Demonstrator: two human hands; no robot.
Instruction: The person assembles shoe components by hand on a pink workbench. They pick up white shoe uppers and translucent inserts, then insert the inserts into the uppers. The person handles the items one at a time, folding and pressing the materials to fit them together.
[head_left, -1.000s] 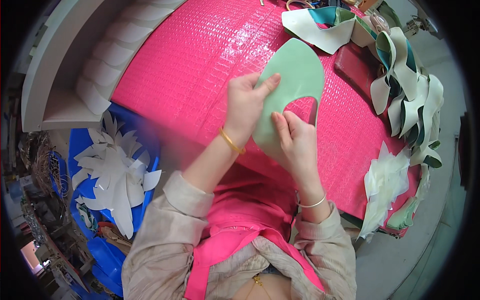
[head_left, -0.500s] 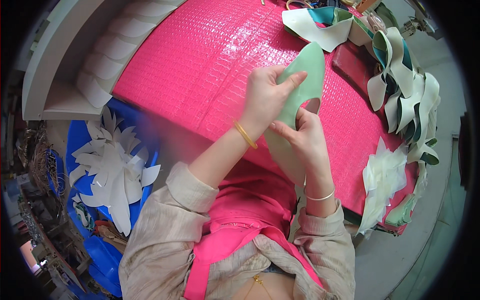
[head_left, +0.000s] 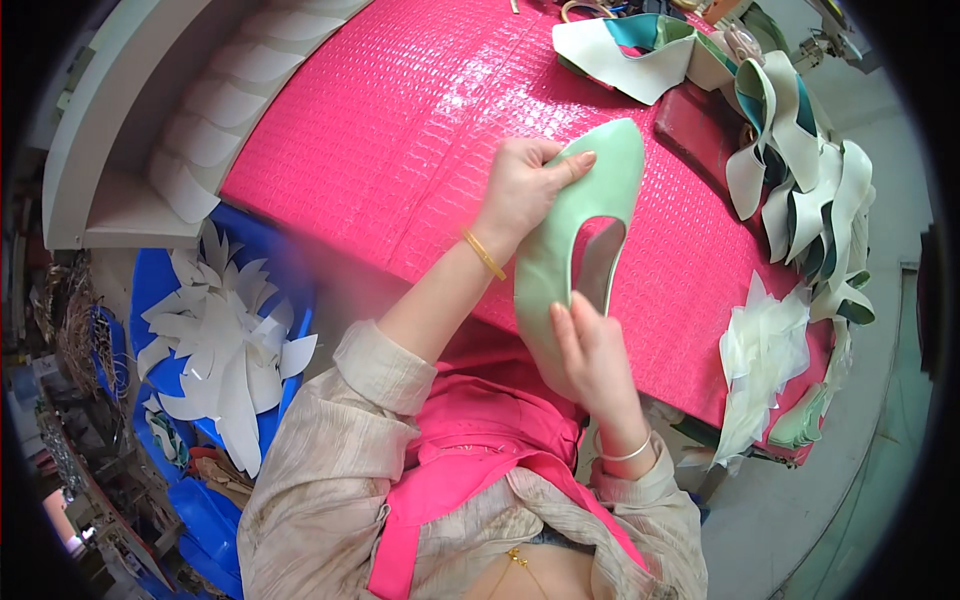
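Between my hands is a mint-green shoe upper with a pointed toe facing away from me and an oval opening that shows a greyish lining. My left hand grips its left side near the toe, thumb on top and fingers curled out of sight underneath. Lower down, my right hand pinches the rim at the near end of the opening, some of its fingers hidden. The upper hangs over the near edge of the pink table.
White and green shoe uppers lie in a chain along the right edge, beside a dark red block. Translucent pieces lie nearer me. A blue bin of white cut pieces stands left, below a grey shelf of white pieces.
My right hand has slid down toward me along the opening's rim. The upper has come nearer and turned, so more of its opening and side show. My left hand keeps its hold.
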